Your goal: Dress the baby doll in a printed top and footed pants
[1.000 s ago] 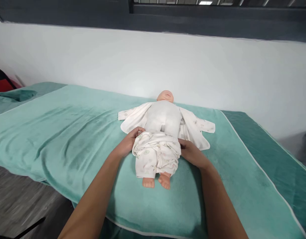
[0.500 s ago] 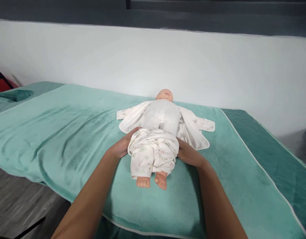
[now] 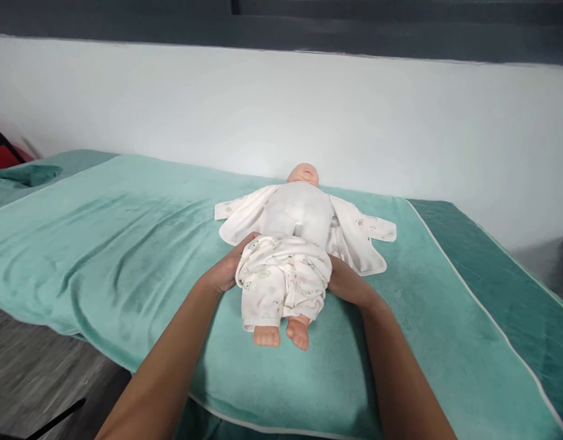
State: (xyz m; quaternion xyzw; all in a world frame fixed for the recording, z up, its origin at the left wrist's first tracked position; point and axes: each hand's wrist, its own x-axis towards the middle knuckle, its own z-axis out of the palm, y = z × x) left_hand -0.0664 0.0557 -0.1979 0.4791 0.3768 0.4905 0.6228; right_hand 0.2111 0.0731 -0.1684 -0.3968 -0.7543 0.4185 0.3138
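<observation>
A baby doll (image 3: 298, 206) lies on its back, head toward the wall and feet toward me. White printed baby pants (image 3: 284, 269) are bunched over its legs up to the hips, with both bare feet (image 3: 266, 336) sticking out below. My left hand (image 3: 229, 267) grips the pants at their left side, fingers partly tucked behind the cloth. At the right side, my right hand (image 3: 347, 281) is closed on the waistband edge, its fingertips hidden by fabric. A white printed baby jacket (image 3: 358, 244) lies spread open around the doll's torso, sleeves out to both sides.
A light green blanket (image 3: 126, 244) covers the bed, wrinkled at the left. Darker green bedding (image 3: 505, 275) shows along the right side. Behind stands a white wall (image 3: 171, 104). Grey wood-look floor (image 3: 38, 366) lies at the lower left, and a red and black item (image 3: 4, 153) at the far left.
The doll's legs and the pants have shifted very slightly to the right. Both hands keep nearly the same place at the sides of the pants.
</observation>
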